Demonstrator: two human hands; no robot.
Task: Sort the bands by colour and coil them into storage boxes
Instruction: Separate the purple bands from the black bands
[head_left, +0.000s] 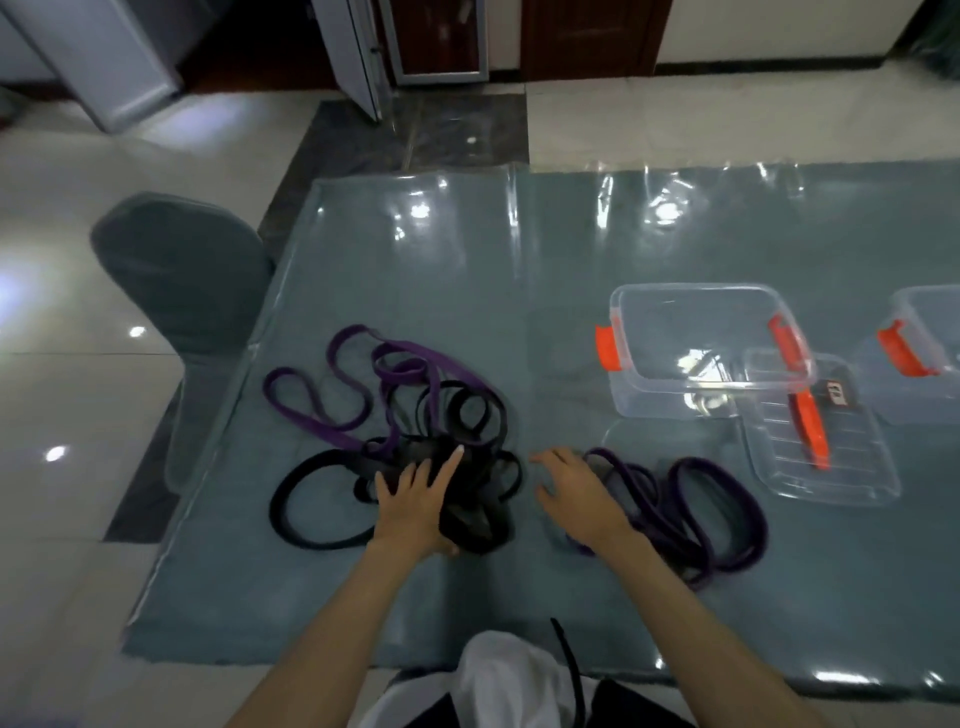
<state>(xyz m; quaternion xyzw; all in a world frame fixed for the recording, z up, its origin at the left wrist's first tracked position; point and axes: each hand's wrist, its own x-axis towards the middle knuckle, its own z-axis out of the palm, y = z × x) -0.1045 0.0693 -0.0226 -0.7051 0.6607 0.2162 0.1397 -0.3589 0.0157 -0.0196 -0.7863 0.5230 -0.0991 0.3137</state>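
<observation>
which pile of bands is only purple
The purple pile by the right hand; the tangled pile under the left hand mixes black and purple.

Grey-green tabletop (597, 597) under clear glossy plastic sheeting, fabric-covered chair (182, 291) at its left edge, pale polished tiled floor (67, 467) all round, metal-framed glass door (441, 41) and dark wooden panelling (592, 31) beyond.
</observation>
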